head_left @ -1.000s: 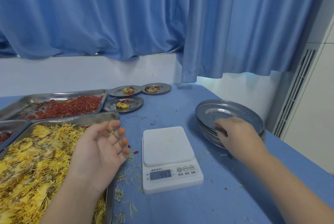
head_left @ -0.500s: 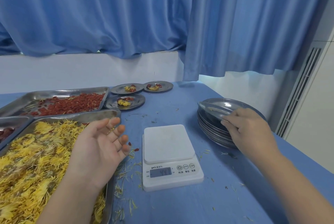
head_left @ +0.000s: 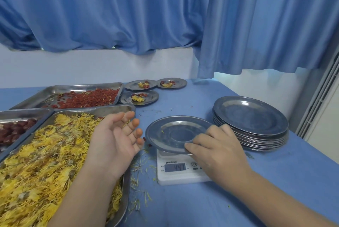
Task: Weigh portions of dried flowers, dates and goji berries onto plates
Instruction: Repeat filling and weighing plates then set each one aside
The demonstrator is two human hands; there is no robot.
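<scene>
My right hand [head_left: 216, 151] pinches the near rim of an empty steel plate [head_left: 170, 133] held over the white kitchen scale [head_left: 176, 170], whose display reads 44.7. My left hand [head_left: 117, 140] hovers palm-up with relaxed fingers over the right end of the tray of yellow dried flowers [head_left: 45, 157]. A tray of red goji berries [head_left: 82, 97] lies behind it, and a tray of dark red dates [head_left: 12, 131] sits at the far left. The stack of empty plates [head_left: 251, 126] stands to the right of the scale.
Three filled plates [head_left: 139, 97] with flowers and red pieces sit at the back of the blue table [head_left: 275, 181]. Loose petals litter the cloth left of the scale. Blue curtains [head_left: 165, 15] hang behind; the table's right edge runs close to the plate stack.
My right hand lifted one plate off the stack and carried it left, over the scale. My left hand stayed over the flower tray.
</scene>
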